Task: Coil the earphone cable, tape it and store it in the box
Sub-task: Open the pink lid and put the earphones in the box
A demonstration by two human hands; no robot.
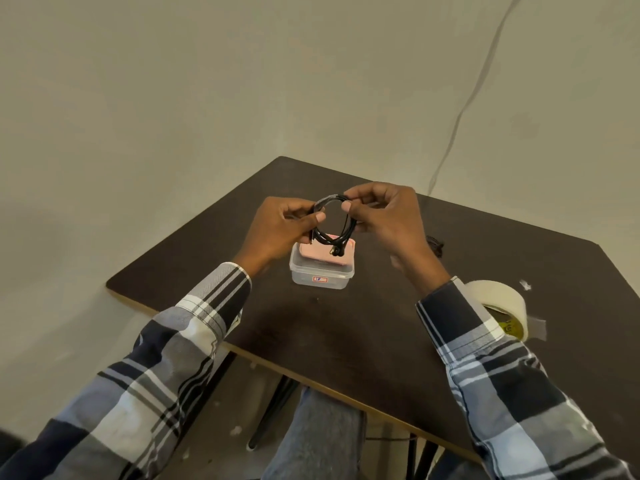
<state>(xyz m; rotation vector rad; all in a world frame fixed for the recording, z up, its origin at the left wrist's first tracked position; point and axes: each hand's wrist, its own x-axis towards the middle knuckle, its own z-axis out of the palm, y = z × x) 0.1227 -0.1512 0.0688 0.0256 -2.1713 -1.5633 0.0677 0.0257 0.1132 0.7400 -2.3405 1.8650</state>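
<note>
Nearest the body, just behind the right wrist, a roll of pale tape (498,308) stands on the dark table (363,327), with a loose strip stuck down beside it. Further out, both hands are raised above the tabletop and hold the coiled earphone cable (332,220) between them. The left hand (280,230) has its fingers curled, thumb and forefinger pinching the left side of the loop; the right hand (384,216) pinches the upper right of the loop in the same way, its other fingers folded in. A shiny patch on top of the coil near the right fingertips may be tape, though I cannot tell for certain. The earbuds and plug dangle from the bottom of the loop. The cable looks light, thin and limp, so the turns will likely spring apart if either pinch slackens; the safest hold seems to be across all strands at once, on opposite sides of the ring, not by the hanging ends. Directly under the hands, just beyond the wrists, sits the clear plastic box (322,271) with something pink inside, ready to receive the coil.
</note>
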